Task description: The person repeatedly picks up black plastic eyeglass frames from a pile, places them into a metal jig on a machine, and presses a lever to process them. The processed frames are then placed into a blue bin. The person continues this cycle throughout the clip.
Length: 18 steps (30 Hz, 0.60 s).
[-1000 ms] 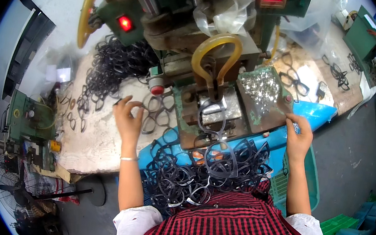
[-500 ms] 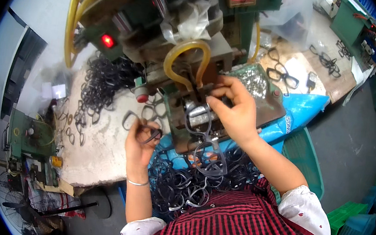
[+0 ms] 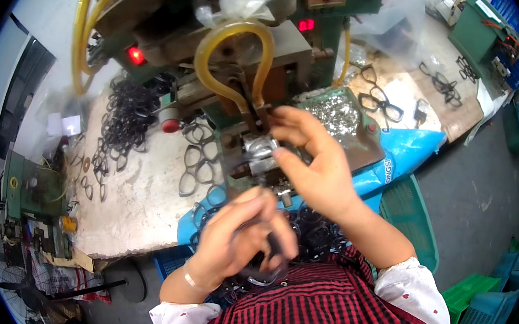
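Low in the frame's centre, a dark plastic spectacle frame (image 3: pixel 262 260) is being gripped in the curled left hand (image 3: pixel 242 239), apparently just lifted from the heap on the lap. Above it, the right hand (image 3: pixel 313 164), fingers half-closed, is being pressed against the metal clamp fixture (image 3: pixel 257 152) of the green bench machine (image 3: pixel 233 52); whether anything is being pinched there cannot be told. Seating the frame squarely in the fixture is likely being called for next.

Black eyeglass frames (image 3: pixel 124 116) on a whitish table (image 3: pixel 134 212); yellow hose (image 3: pixel 235 36) over the green machine (image 3: pixel 324 26); 2 red lamps (image 3: pixel 136 55); red-and-black checked apron (image 3: pixel 331 321); blue sheet (image 3: pixel 409 149) right.
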Each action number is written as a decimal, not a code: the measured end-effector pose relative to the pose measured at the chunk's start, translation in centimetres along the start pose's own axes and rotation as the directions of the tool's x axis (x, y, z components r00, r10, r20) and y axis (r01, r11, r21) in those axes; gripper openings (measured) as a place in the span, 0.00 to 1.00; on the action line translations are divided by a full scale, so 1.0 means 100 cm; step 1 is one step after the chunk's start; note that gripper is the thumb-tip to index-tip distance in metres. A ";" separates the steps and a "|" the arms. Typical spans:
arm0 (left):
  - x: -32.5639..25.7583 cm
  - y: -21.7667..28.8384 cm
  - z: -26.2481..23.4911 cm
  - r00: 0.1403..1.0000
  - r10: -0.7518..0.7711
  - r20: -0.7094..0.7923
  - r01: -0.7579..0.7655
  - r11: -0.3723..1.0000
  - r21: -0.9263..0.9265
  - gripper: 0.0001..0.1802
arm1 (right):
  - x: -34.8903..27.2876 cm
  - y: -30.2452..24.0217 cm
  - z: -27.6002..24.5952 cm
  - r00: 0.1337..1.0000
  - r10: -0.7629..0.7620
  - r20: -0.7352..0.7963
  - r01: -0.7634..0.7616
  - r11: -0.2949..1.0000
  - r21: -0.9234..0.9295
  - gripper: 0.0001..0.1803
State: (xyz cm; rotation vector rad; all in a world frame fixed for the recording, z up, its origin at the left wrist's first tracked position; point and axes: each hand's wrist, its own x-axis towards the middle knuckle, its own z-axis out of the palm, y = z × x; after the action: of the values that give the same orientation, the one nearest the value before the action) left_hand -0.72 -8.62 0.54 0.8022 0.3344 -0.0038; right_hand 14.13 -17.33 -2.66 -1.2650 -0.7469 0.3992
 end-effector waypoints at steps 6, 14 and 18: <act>0.038 -0.014 -0.023 0.997 -0.061 0.036 0.063 0.997 -0.047 0.15 | 0.029 0.057 -0.087 0.918 -0.237 -0.316 0.131 0.937 -0.323 0.27; 0.042 -0.020 -0.023 0.999 -0.033 0.009 0.033 0.999 0.004 0.14 | -0.024 0.073 -0.120 0.968 -0.066 -0.241 -0.141 0.650 -0.747 0.09; 0.041 -0.029 -0.033 0.999 -0.044 -0.005 0.044 0.999 -0.017 0.20 | -0.020 0.071 -0.112 0.989 -0.080 -0.127 -0.071 0.496 -0.866 0.07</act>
State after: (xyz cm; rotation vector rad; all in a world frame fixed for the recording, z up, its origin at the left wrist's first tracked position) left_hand 1.80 -7.83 -4.88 0.7779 0.3571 -0.0398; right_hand 21.48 -24.59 -11.21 -2.2412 -0.8480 -0.1519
